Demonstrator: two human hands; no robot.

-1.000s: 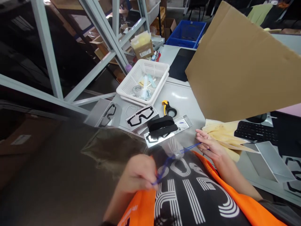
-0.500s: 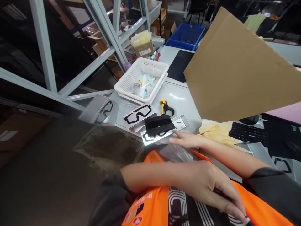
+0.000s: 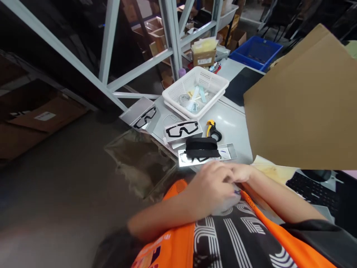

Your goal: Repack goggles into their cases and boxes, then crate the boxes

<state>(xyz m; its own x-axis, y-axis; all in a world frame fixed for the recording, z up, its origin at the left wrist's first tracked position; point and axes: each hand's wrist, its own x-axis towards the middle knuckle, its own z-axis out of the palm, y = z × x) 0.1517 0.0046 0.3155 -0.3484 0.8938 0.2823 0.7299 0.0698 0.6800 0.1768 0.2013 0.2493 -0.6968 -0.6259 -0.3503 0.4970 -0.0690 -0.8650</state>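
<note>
Saw left hand (image 3: 212, 186) and right hand (image 3: 242, 174) bunched together lower centre over blurred clear bag (image 3: 225, 203); grips unreadable. Black strap (image 3: 203, 147) lay untouched above.

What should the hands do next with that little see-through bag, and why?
Probably pull the two hands apart a little. The left hand and right hand are bunched together at the table edge, blurred, over a small clear bag with a blue bit; spreading them would likely let it be seen.
</note>
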